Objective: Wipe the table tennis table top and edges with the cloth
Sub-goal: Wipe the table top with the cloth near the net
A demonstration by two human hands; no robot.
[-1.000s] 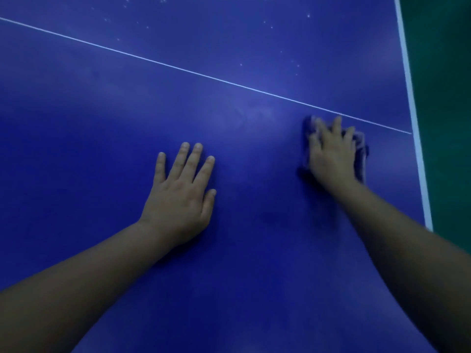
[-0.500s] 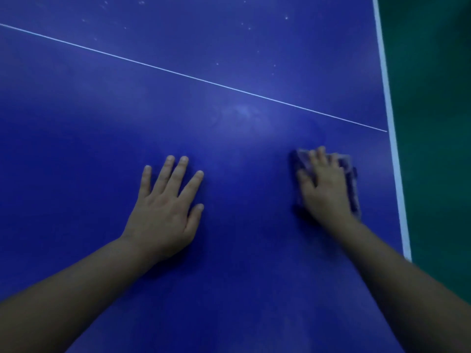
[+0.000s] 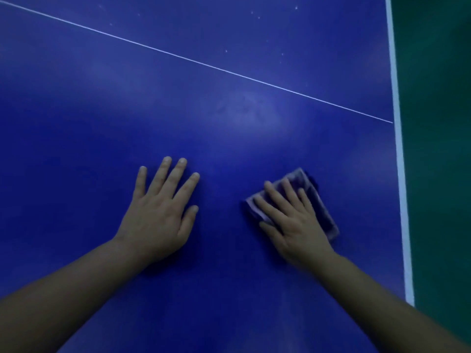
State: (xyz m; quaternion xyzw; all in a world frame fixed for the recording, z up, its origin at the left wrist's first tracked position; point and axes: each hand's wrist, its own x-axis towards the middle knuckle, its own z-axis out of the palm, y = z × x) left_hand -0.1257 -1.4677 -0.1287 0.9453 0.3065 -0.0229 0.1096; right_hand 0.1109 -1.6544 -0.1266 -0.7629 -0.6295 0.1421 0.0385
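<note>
Nearest, the left hand (image 3: 159, 215) lies flat on the blue table tennis table (image 3: 76, 123), fingers straight and spread. To its right, the right hand (image 3: 293, 222) presses a folded cloth (image 3: 309, 189) flat against the top, fingers straight and slightly spread. The cloth sits near the white right edge line (image 3: 401, 174). Farther off, a thin white line (image 3: 204, 63) crosses the blue surface, with pale specks (image 3: 254, 15) beyond it.
</note>
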